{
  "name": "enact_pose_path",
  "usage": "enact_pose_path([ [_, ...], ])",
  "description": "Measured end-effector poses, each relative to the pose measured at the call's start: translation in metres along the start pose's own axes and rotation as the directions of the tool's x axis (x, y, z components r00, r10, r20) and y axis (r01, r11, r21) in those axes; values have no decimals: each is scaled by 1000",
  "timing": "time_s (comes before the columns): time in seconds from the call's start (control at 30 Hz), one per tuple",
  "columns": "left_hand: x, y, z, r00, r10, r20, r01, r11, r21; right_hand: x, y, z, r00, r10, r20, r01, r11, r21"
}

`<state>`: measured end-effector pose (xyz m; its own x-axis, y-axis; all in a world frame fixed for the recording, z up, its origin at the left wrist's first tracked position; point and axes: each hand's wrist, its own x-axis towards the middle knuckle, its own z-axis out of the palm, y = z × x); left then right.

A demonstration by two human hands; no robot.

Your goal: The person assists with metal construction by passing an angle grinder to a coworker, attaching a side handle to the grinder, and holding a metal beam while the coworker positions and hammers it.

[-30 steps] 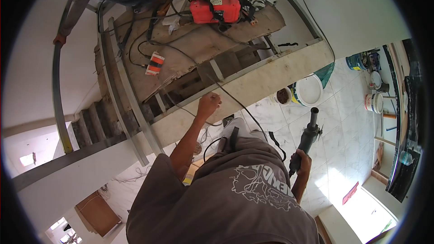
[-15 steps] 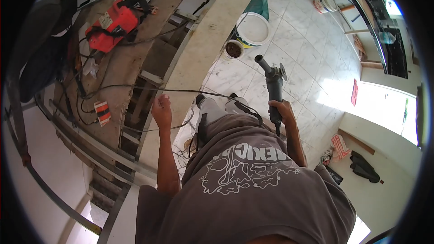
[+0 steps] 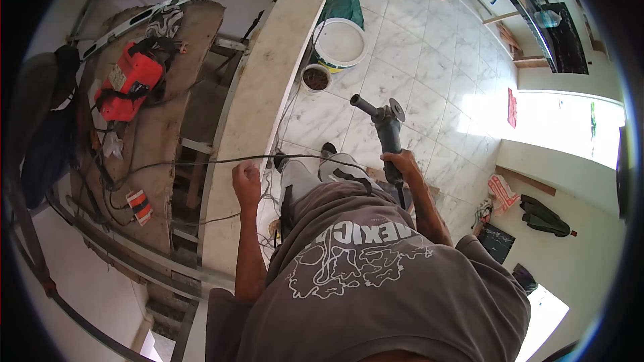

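Note:
My right hand (image 3: 402, 165) is wrapped round the rear body of a dark angle grinder (image 3: 389, 135). Its side handle sticks out to the left, and its bare disc (image 3: 396, 110) faces right. The grinder hangs in front of my right leg, above the floor. My left hand (image 3: 247, 179) is raised beside the pale slab (image 3: 258, 104), its fingers loosely curled with nothing visible in them. Just beyond those fingertips a black cable (image 3: 228, 160) runs across from the left to my thighs.
To my left a red machine (image 3: 131, 84), a spirit level (image 3: 137, 23) and an orange-and-white box (image 3: 139, 206) lie on a worn board (image 3: 157, 121). A lidded bucket (image 3: 340, 43) and a small pot (image 3: 316, 78) stand ahead on the tiled floor (image 3: 429, 87). Loose cables lie by my left leg.
The view has turned, so the board, buckets and grinder sit further left and mostly lower in the picture. My right hand keeps its hold on the angle grinder; the left fingers look more curled.

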<state>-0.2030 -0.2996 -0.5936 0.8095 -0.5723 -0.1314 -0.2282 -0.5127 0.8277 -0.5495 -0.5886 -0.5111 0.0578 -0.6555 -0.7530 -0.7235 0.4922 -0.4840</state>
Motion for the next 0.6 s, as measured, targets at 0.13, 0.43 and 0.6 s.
enact_pose_path([
  [0.13, 6, 3, 3, 1000, -29, -1, 29, 999, 30, 4, -1, -7, 1000, 15, 1, -15, 1000, 24],
  [0.43, 17, 2, 5, 998, -69, -6, 70, 992, 107, 14, -6, -6, 998, 40, -45, -39, 999, 23],
  [0.6, 23, 1, 4, 983, -183, 19, 179, 974, 135, 44, -11, 0, 992, -3, -123, -7, 997, -78],
])
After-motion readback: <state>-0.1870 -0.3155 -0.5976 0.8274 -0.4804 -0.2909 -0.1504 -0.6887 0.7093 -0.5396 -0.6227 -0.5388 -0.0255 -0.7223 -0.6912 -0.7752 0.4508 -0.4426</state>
